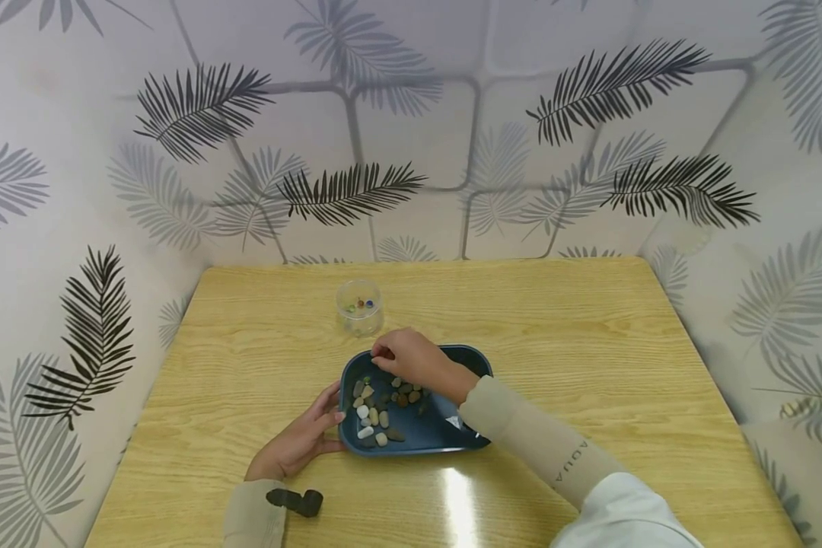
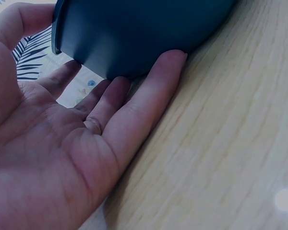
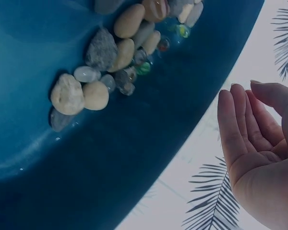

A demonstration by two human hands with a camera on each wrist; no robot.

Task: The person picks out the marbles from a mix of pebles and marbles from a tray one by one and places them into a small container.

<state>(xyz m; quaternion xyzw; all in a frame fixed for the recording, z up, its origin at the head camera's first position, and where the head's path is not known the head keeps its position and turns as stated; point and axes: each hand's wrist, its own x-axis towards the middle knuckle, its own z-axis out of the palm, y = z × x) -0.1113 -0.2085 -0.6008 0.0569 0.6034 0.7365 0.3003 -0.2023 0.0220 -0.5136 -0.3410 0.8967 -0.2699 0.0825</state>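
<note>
1. Steadying a dark blue tray [image 1: 418, 440] on a wooden table [image 1: 589, 327], a person's left hand [image 1: 300, 440] holds its left end, thumb at the rim and fingers spread along the outer wall. A firm, even hold here should stop the tray sliding.
2. The right hand [image 1: 411, 358] hovers over the tray's far side, near the rim. Its fingers curve loosely, with the thumb tip close to the fingertips. Nothing shows between them, but I cannot tell whether something small is pinched out of sight.
3. Mixed stones [image 3: 130, 21] lie clustered in the tray, mainly toward its left half. Small glass marbles [image 3: 183, 31], some green, sit among them along the cluster's edge.
4. Just beyond the tray's far left side stands a clear round container [image 1: 361, 327] with a few marbles inside.
5. Marbles this smooth would probably slip or roll, so a light pinch from opposite sides suits them best. Approaching from above, clear of the neighbouring stones, should avoid scattering the cluster.
</note>
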